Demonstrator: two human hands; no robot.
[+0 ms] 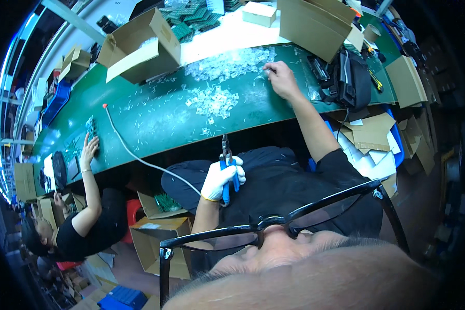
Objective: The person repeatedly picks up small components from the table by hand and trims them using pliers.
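In my left hand (219, 181), which wears a white glove, is a pair of blue-handled cutting pliers (226, 150), held upright with the jaws near the table's front edge. My right hand (282, 80) is bare and reaches over the green table to the right end of a wide pile of small clear plastic pieces (225, 63). Its fingers are bent together at the tips; what they hold, if anything, is too small to make out. Nearer to me lies a second, smaller heap of pale clear plastic pieces (213, 102), with thin clipped bits scattered around it.
Open cardboard boxes (142, 54) stand along the table's far side, near stacked green circuit boards (191, 20). A black bag (354, 80) sits at the right. A grey hose with a red tip (120, 135) crosses the table. Left, a co-worker's hand (89, 150) touches a circuit board.
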